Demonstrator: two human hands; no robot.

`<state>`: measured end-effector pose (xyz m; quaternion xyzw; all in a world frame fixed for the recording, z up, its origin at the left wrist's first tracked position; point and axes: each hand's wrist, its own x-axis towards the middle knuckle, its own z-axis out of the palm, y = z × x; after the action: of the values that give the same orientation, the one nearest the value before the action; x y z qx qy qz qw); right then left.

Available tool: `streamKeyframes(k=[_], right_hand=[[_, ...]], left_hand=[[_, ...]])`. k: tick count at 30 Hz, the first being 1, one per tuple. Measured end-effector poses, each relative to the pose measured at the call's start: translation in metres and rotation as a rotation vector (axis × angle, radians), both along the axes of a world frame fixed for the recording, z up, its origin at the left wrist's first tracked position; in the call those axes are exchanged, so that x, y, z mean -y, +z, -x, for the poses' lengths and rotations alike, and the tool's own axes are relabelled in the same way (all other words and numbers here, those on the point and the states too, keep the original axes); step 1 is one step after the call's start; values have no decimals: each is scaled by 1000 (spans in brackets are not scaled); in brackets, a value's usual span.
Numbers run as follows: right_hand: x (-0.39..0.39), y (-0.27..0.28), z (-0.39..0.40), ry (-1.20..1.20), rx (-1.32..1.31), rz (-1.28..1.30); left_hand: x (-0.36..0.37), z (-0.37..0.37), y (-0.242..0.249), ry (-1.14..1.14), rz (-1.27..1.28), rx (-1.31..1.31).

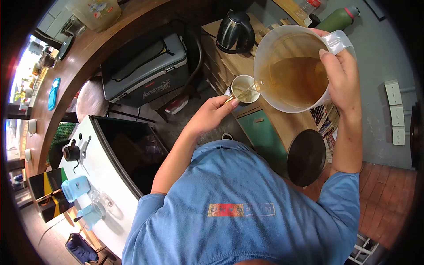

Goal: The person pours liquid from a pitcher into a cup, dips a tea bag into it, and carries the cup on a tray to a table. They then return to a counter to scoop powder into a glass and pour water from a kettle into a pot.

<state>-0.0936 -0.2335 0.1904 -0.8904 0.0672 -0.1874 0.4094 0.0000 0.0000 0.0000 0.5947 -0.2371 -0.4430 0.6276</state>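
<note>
Left hand [214, 115]: fingers closed on the handle of the mug [241, 84], held out in front of the body, beyond the fingertips.
Right hand [342, 73]: gripping the handle of the pitcher [282, 37], whose body lies between the two hands, tipped toward the mug.
Pitcher contents: one body of amber liquid [296, 81], running from the spout into the mug.
Spout and rim: close together; contact cannot be determined.
Mug contents: stream visible inside; fill level unclear.
Kettle [235, 31]: one, black, upright at the far end of the counter [277, 123]; contents hidden.
Bottles: two, one green [336, 20] and one clear [306, 7], beyond the pitcher.
Cabinet [98, 152]: white top; one dark pot [71, 153] and two blue tubs [76, 189] along its outer edge; contents not discernible.
Cooler [152, 81]: one, lid down.
Switch plates [394, 111]: three, in a row on the wall.
</note>
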Motion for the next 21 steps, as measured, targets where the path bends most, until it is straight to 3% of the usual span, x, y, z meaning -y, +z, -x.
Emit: streamKeyframes(k=[21], right_hand=[[7, -7, -1, -75, 131, -26]], left_hand=[[9, -6, 7, -13, -6, 21]])
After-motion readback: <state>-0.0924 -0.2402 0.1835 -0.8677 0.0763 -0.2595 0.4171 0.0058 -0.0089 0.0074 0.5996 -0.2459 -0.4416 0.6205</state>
